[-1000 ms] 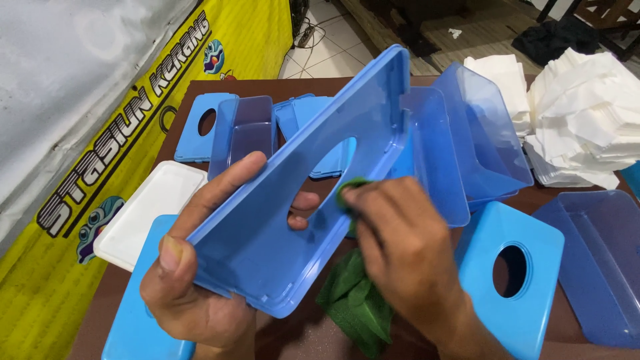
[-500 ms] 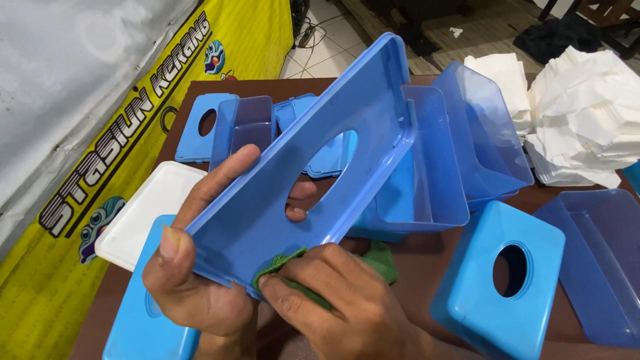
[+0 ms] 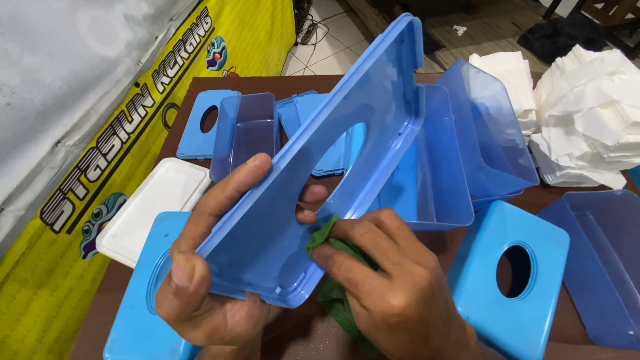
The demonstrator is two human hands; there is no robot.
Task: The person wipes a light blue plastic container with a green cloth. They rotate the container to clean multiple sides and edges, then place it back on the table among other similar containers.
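Fingers of left hand (image 3: 207, 293) around one blue lid (image 3: 320, 180), right hand (image 3: 393, 287) clutching one green cloth (image 3: 333, 293).

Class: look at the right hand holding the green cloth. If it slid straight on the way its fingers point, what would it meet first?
The right hand points up-left, pressing the green cloth onto the blue lid. Going on, it would probably meet the left hand's fingertips poking through the lid's hole, though depth is unclear.

Most of the green cloth (image 3: 337, 293) lies hidden beneath the right hand's fingers (image 3: 363, 247); the left hand's fingers (image 3: 310, 197) mostly hide behind the blue lid (image 3: 320, 180).
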